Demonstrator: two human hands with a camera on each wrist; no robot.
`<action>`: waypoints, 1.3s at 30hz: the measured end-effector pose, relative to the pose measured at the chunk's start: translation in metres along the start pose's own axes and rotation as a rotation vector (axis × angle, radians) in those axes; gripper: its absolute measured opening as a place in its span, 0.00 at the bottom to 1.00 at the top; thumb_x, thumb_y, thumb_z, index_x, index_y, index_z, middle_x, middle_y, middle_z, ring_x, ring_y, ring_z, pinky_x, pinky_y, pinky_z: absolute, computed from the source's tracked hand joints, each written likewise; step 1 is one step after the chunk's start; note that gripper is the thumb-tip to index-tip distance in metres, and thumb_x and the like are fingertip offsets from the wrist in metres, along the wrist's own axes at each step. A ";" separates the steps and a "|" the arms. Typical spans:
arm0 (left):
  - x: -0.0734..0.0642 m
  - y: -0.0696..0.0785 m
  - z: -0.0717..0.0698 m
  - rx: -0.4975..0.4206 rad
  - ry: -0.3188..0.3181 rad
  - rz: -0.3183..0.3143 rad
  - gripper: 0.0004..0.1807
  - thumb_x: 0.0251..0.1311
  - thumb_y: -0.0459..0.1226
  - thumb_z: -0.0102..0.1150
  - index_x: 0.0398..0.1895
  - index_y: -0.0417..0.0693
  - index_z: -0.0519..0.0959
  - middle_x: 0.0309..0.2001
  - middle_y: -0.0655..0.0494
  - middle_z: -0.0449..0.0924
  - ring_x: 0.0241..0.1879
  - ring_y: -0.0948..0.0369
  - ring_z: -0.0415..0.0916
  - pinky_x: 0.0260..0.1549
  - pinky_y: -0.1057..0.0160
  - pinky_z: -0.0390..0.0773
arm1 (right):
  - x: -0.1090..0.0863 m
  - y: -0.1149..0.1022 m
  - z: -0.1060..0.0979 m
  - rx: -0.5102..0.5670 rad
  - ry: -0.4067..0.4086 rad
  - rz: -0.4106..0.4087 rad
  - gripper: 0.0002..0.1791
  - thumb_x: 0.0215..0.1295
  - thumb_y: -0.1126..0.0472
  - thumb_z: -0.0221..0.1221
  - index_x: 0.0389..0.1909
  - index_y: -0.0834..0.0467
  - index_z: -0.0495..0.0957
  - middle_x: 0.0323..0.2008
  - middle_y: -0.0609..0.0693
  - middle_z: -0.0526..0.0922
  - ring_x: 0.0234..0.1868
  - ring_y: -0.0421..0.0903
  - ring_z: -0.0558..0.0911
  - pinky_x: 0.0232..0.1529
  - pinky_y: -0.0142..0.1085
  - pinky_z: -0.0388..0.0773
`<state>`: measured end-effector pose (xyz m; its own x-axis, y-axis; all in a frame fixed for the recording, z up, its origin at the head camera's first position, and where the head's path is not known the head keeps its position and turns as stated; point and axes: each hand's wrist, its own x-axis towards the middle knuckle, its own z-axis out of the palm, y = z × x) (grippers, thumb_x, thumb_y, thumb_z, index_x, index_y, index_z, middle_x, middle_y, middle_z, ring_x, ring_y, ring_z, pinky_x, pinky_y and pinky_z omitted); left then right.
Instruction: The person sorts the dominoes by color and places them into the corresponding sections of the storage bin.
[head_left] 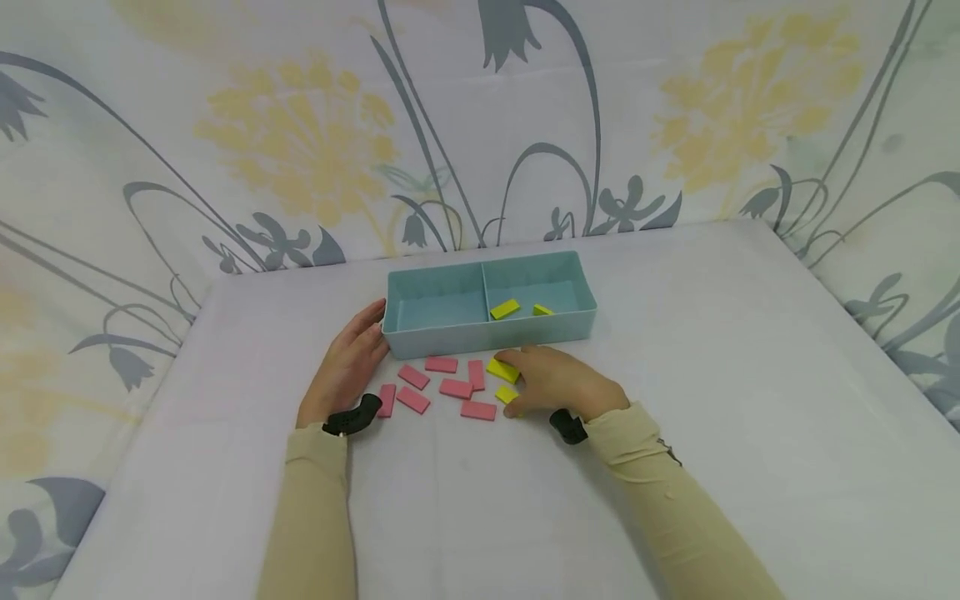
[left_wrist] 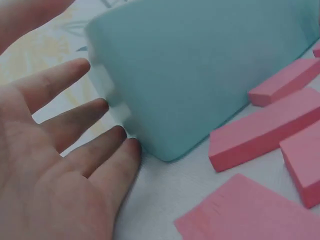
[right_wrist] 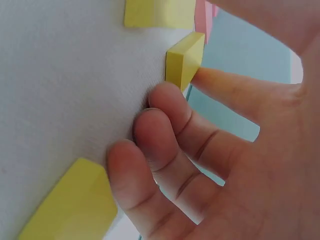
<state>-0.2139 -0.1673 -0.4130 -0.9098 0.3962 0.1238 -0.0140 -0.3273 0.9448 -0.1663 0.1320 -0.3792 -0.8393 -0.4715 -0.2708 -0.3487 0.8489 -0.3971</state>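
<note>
My left hand (head_left: 347, 367) rests its spread, nearly straight fingertips against the left end of a teal two-compartment box (head_left: 491, 335); the left wrist view shows the palm. My right hand (head_left: 558, 383) reaches over the table in front of the box. Its index fingertip touches a flat yellow block (right_wrist: 186, 60), and the other fingertips lie close beside it on the cloth. A second yellow block (head_left: 506, 394) lies near the thumb. The right wrist view shows another yellow block (right_wrist: 75, 200) by the fingers, hidden from the head view.
Several pink blocks (head_left: 477, 410) lie scattered between the hands, before the box. Two yellow blocks (head_left: 506, 309) sit in its right compartment; the left compartment (head_left: 438, 304) shows bare floor. A white cloth (head_left: 450, 517) covers the table, with a flower-patterned curtain (head_left: 480, 125) behind.
</note>
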 end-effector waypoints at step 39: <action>0.007 0.008 0.017 0.106 0.115 -0.032 0.29 0.66 0.32 0.41 0.68 0.40 0.47 0.69 0.48 0.43 0.67 0.55 0.42 0.62 0.57 0.47 | -0.004 0.006 -0.009 0.156 0.017 0.106 0.24 0.52 0.62 0.55 0.54 0.48 0.68 0.33 0.44 0.73 0.31 0.43 0.72 0.28 0.35 0.68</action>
<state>-0.2136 -0.1528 -0.3997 -0.9511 0.3024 0.0637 -0.0051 -0.2213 0.9752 -0.1689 0.1408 -0.3723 -0.8754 -0.3761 -0.3036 -0.1905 0.8457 -0.4985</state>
